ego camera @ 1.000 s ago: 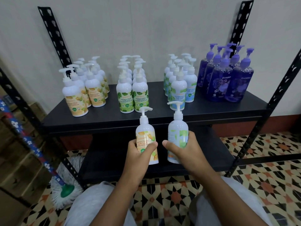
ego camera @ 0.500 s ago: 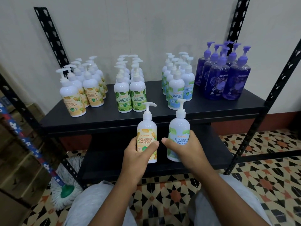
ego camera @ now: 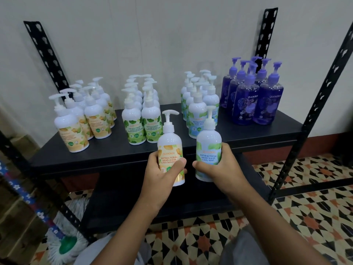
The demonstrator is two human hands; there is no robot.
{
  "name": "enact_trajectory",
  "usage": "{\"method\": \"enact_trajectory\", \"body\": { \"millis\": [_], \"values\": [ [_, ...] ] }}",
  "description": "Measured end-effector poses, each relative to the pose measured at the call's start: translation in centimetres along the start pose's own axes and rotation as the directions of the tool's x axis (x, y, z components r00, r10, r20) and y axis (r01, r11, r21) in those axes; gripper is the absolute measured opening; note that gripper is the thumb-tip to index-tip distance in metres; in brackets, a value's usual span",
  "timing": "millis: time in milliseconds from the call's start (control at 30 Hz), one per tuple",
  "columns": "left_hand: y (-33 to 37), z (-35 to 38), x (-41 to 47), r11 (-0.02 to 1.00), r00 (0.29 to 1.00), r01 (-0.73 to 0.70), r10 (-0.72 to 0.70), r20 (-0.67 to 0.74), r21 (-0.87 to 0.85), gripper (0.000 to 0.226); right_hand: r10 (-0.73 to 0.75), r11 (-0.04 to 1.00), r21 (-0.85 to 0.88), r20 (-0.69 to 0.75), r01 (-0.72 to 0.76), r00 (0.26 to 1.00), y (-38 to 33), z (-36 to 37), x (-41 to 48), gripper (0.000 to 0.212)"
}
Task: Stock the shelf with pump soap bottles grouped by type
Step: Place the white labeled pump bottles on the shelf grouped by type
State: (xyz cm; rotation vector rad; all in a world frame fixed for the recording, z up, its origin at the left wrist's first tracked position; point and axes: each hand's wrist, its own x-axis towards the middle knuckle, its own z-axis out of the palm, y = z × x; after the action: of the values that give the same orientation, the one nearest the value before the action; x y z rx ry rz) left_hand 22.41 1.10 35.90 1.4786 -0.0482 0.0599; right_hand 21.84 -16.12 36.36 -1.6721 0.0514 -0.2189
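Both hands are loaded, held side by side in front of the near edge of the black shelf [ego camera: 248, 134]. Left hand [ego camera: 162, 175] is wrapped around an orange-label bottle [ego camera: 170, 150], thumb across the label, pump head pointing right. Right hand [ego camera: 221, 167] is curled around a mint-label bottle [ego camera: 208, 148], thumb low on its front. Both bottles are upright, near each other, not touching. On the shelf, left to right: orange group [ego camera: 84, 119], green group [ego camera: 142, 119], mint group [ego camera: 198, 104], purple group [ego camera: 252, 96].

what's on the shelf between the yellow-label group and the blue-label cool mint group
In the head view, the green-label group stands between the yellow-label group and the blue-label cool mint group, with bare shelf on either side.
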Motion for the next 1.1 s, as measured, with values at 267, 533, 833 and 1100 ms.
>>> {"method": "enact_trajectory", "body": {
  "millis": [267, 533, 833, 1100],
  "values": [
    [1.0, 1.2, 3.3, 0.998, 0.998, -0.052, 0.05, -0.04, -0.047, 0.041, -0.238, 0.971, -0.057, -0.137, 0.232, 0.962, -2.7, -3.8, 7.4, 0.054],
    [0.3, 1.6, 4.3, 0.996, 0.998, -0.034, 0.03, -0.055, -0.08, 0.035, -0.221, 0.963, -0.18, -0.113, 0.198, 0.969, -0.9, -5.3, 12.0, 0.065],
    [-0.2, 1.9, 4.2, 0.997, 0.999, -0.023, 0.019, -0.043, -0.08, 0.035, -0.177, 0.957, -0.246, -0.074, 0.154, 0.981, 0.7, -4.9, 12.3, 0.071],
    [-0.6, 1.3, 3.7, 0.997, 0.998, -0.019, 0.015, -0.053, -0.071, 0.034, -0.087, 0.939, -0.341, -0.087, 0.052, 0.992, 0.9, -5.9, 12.2, 0.085]
  ]
}}
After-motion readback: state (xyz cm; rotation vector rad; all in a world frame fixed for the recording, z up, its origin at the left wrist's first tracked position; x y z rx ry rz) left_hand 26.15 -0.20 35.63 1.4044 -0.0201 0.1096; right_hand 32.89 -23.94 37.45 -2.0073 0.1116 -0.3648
